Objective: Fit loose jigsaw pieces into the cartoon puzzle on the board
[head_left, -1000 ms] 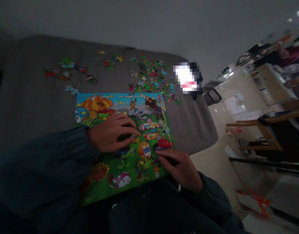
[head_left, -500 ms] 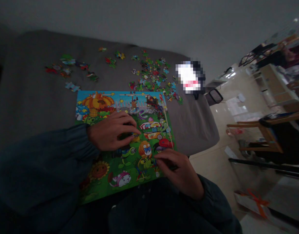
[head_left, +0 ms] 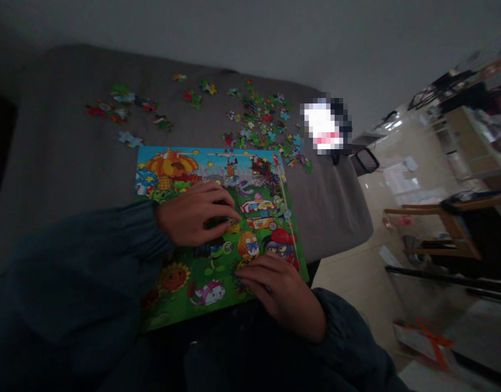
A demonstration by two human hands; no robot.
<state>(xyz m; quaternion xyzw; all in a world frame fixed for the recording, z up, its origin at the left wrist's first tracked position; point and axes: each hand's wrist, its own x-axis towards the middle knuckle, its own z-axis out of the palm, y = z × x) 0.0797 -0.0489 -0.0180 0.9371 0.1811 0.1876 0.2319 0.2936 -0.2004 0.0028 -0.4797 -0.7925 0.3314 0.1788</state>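
A bright jigsaw board (head_left: 169,321) printed with cartoon plants and characters lies in front of me, tilted slightly. My left hand (head_left: 197,215) rests palm down over its middle, fingers loosely bent and a little apart, with nothing visible in them. Over the lower right part is my right hand (head_left: 281,288), its thumb and fingertips drawn together just above or on a green figure below the orange character (head_left: 248,245). Whatever those fingertips may hold is hidden. Beyond the board's top edge lies a heap of loose puzzle pieces (head_left: 267,117).
More puzzle pieces (head_left: 130,139) are scattered at the upper left of the grey cloth surface (head_left: 71,179). A blurred-out device with a bright screen (head_left: 322,125) stands at the right end. Past that edge are a tiled floor (head_left: 348,283) and a wooden chair (head_left: 450,228).
My right hand has moved left across the board, from beside the red-capped figure to the green figure. My left hand stays in place on the board. The whole view has shifted slightly.
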